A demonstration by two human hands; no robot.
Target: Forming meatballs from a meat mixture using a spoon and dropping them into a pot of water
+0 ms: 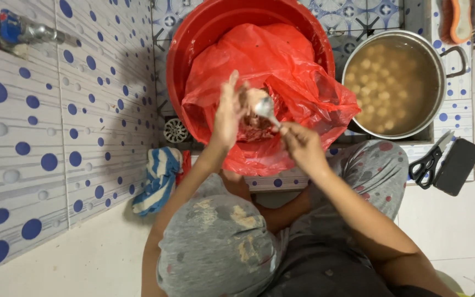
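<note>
Looking down from the head camera, a metal spoon (265, 108) is seen pinched at its handle by the fingers (288, 132) of the right hand (302, 146). Its bowl lies up and to the left of those fingers, so the long axis runs diagonally toward the left hand (228, 113). That hand is held edge-on with fingers pressed together, just beside the bowl. Both are held over a red plastic bag (281, 66) set in a red basin (204, 33). A pot of pale balls in liquid (394, 82) stands to the right, with scissors (429, 162) near it.
</note>
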